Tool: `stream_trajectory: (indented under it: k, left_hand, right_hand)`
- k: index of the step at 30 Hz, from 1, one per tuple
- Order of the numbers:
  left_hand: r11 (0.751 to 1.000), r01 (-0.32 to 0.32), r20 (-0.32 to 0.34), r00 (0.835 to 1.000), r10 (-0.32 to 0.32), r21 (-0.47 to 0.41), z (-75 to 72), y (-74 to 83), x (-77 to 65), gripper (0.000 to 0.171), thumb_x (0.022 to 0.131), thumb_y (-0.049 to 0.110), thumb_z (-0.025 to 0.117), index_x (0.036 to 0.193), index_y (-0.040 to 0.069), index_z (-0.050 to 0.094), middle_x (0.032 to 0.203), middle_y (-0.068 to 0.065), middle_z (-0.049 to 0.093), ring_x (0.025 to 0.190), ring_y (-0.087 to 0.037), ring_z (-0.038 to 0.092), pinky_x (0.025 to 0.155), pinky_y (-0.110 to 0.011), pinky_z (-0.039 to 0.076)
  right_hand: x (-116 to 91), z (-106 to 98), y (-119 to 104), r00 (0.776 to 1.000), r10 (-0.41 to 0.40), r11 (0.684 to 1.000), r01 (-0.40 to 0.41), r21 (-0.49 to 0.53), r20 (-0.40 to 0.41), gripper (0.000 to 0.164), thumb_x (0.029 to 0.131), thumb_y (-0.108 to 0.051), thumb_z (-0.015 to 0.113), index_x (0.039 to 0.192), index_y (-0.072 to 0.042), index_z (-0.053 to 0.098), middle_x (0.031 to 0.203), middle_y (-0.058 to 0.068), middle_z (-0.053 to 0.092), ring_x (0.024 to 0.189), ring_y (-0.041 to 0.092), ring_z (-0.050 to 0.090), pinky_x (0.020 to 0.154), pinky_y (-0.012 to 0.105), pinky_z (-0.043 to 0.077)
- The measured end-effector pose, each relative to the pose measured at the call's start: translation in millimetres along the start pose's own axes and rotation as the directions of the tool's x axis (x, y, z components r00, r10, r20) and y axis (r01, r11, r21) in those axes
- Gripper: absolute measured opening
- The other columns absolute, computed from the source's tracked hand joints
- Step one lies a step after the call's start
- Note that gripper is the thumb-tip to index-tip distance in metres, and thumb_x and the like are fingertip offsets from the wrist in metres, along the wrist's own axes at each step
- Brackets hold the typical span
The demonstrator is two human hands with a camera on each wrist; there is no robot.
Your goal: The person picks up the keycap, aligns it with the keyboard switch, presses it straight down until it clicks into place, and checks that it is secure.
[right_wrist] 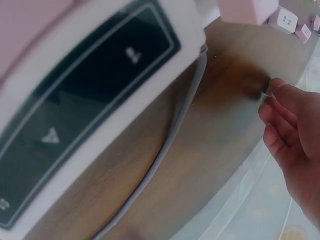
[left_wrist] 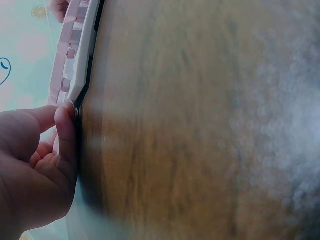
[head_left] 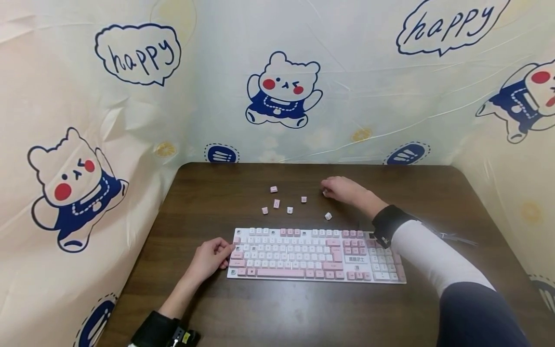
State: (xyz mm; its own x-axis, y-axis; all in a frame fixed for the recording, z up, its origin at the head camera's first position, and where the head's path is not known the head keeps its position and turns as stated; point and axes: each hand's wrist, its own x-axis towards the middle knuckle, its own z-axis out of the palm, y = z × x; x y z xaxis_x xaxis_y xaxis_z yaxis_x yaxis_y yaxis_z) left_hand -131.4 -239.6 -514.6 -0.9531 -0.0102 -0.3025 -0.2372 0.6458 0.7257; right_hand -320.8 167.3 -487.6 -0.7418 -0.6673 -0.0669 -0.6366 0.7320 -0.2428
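A pink and white keyboard lies on the brown table. At its left end my left hand pinches the edge between thumb and index finger; the left wrist view shows the fingertips right at the corner of the case. Beyond the keyboard's back edge, my right hand reaches down to the tabletop, pinching a small pale keycap that the fingers mostly cover. Nearest to that hand is a loose white keycap, lying tilted. A pink keycap sits farther left.
Several more loose keycaps, among them a pink one and a white one, are scattered behind the keyboard. A grey cable runs from the keyboard's back edge across the table. Printed cloth hangs around the table.
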Motion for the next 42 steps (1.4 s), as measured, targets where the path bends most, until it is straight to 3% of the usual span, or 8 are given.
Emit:
stream_trajectory:
  k: [9, 16, 19, 26, 29, 33, 42]
  left_hand:
    - [1.0, -0.017, -0.007, 1.0, 0.017, 0.006, 0.1, -0.2, -2.0, 0.026, 0.092, 0.032, 0.065, 0.091, 0.006, 0.066, 0.066, -0.005, 0.063, 0.057, -0.015, 0.059, 0.054, -0.024, 0.051]
    - [1.0, -0.024, -0.011, 1.0, 0.024, 0.013, 0.8, 0.1, -2.5, 0.026, 0.092, 0.033, 0.065, 0.091, 0.006, 0.066, 0.066, -0.005, 0.062, 0.057, -0.015, 0.059, 0.054, -0.024, 0.05]
    - [1.0, -0.024, -0.008, 1.0, 0.024, 0.013, 1.2, 0.4, -2.9, 0.027, 0.092, 0.033, 0.065, 0.092, 0.006, 0.066, 0.067, -0.005, 0.062, 0.057, -0.015, 0.058, 0.054, -0.024, 0.05]
    - [1.0, -0.017, -0.004, 1.0, 0.017, 0.007, 0.1, 1.2, -2.0, 0.026, 0.092, 0.034, 0.065, 0.092, 0.008, 0.066, 0.067, -0.005, 0.063, 0.057, -0.016, 0.059, 0.054, -0.023, 0.05]
    - [1.0, -0.031, -0.009, 0.999, 0.031, 0.002, -0.1, 0.7, -0.5, 0.024, 0.092, 0.031, 0.065, 0.09, 0.007, 0.066, 0.066, -0.005, 0.062, 0.056, -0.015, 0.059, 0.052, -0.023, 0.049]
    - [0.999, -0.048, -0.019, 0.999, 0.049, 0.01, -0.2, 0.2, 0.1, 0.023, 0.092, 0.029, 0.065, 0.088, 0.006, 0.066, 0.064, -0.004, 0.062, 0.055, -0.014, 0.058, 0.051, -0.024, 0.049]
    - [0.999, -0.042, -0.018, 0.999, 0.043, 0.015, 0.0, -1.9, 0.9, 0.025, 0.092, 0.031, 0.065, 0.088, 0.006, 0.065, 0.064, -0.004, 0.062, 0.056, -0.014, 0.059, 0.051, -0.024, 0.049]
  right_hand:
    - [0, 2, 4, 0.998, -0.048, 0.997, 0.046, -0.056, -0.042, 0.014, 0.091, -0.011, 0.065, 0.096, -0.004, 0.076, 0.083, 0.009, 0.065, 0.073, 0.02, 0.056, 0.073, 0.037, 0.053]
    - [-1, 5, 10, 0.997, -0.03, 0.997, 0.034, 0.063, -0.07, 0.016, 0.088, -0.014, 0.069, 0.097, -0.003, 0.077, 0.089, 0.011, 0.069, 0.081, 0.021, 0.058, 0.076, 0.039, 0.054]
    - [0, 6, 12, 0.997, -0.015, 0.998, 0.019, 0.064, -0.073, 0.015, 0.089, -0.015, 0.069, 0.096, -0.003, 0.076, 0.089, 0.011, 0.07, 0.082, 0.022, 0.059, 0.077, 0.04, 0.053]
    - [-2, 3, 11, 0.996, 0.073, 0.995, -0.07, 0.076, -0.044, 0.016, 0.091, -0.02, 0.067, 0.099, -0.007, 0.073, 0.091, 0.008, 0.069, 0.08, 0.022, 0.058, 0.078, 0.038, 0.054]
    - [-3, 2, 10, 0.997, 0.06, 0.996, -0.056, 0.071, -0.05, 0.016, 0.091, -0.019, 0.067, 0.099, -0.007, 0.074, 0.092, 0.008, 0.07, 0.081, 0.021, 0.058, 0.079, 0.039, 0.054]
    - [-6, 1, 10, 0.998, 0.042, 0.992, -0.036, 0.118, -0.045, 0.013, 0.091, -0.017, 0.066, 0.096, -0.007, 0.073, 0.086, 0.006, 0.07, 0.074, 0.018, 0.058, 0.07, 0.036, 0.053]
    - [-17, 1, 9, 0.996, 0.067, 0.977, -0.079, 0.198, 0.066, 0.01, 0.092, -0.02, 0.066, 0.095, -0.012, 0.071, 0.084, 0.001, 0.067, 0.073, 0.015, 0.056, 0.065, 0.031, 0.05]
